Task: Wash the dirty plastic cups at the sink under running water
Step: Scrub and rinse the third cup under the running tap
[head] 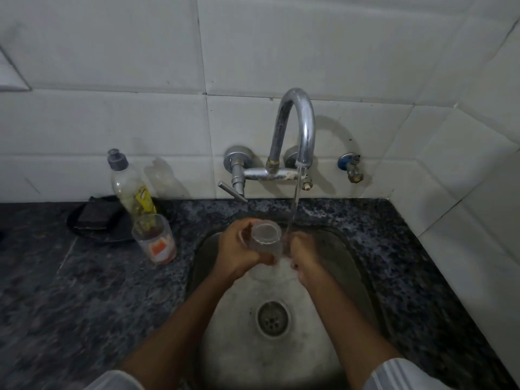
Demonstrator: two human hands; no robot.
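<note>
Head view: clear cup (pixel 266 240) between both hands.

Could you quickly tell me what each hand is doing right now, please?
Left hand: closed around the clear cup.
Right hand: curled under the water stream, beside the cup; its grip cannot be told.

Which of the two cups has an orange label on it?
The cup on the counter, left of the sink, beside the soap bottle. The clear cup held in the left hand is plain.
</note>
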